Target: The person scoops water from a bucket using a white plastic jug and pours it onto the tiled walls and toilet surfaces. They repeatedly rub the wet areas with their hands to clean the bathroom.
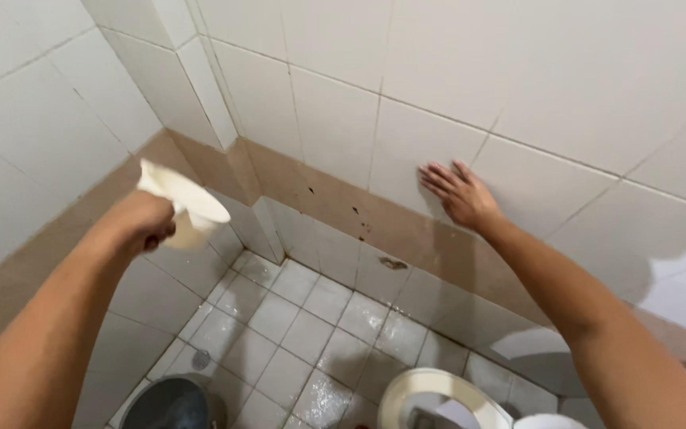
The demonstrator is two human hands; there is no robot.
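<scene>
Nearest the camera, both forearms stretch out over a tiled bathroom floor point(295, 334), with a toilet seat point(438, 393) at about five o'clock and a dark bucket point(172, 405) at seven. The left hand point(140, 224), at ten o'clock, is closed around a white scoop-like dipper point(188, 208), possibly by a handle hidden in the fist; its long axis runs from eleven toward four. The right hand point(460, 195), at one o'clock, lies flat on the wall tile point(422, 143), fingers spread and empty, well apart from the dipper.
</scene>
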